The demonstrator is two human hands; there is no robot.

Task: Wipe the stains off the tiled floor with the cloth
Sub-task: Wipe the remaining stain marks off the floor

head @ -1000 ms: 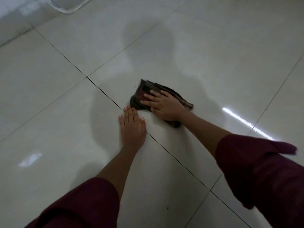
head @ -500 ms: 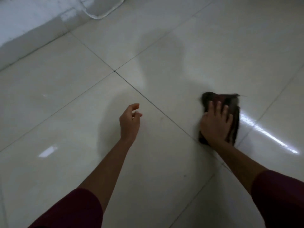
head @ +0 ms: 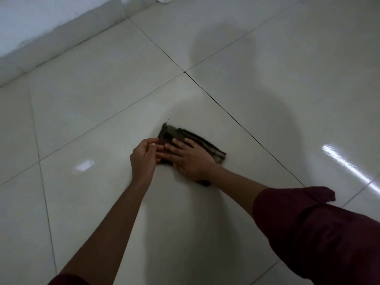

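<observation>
We have a single wide-angle view, taken from the person's head and tilted forward and down onto the floor, with straight grout lines bowing toward the frame edges. We look along both forearms, which enter from the bottom edge and meet near the centre at the left hand, the right hand and the cloth, all close to the lens. The wall crosses the upper left corner, the farthest part of the scene we see; no second view shares it.
</observation>
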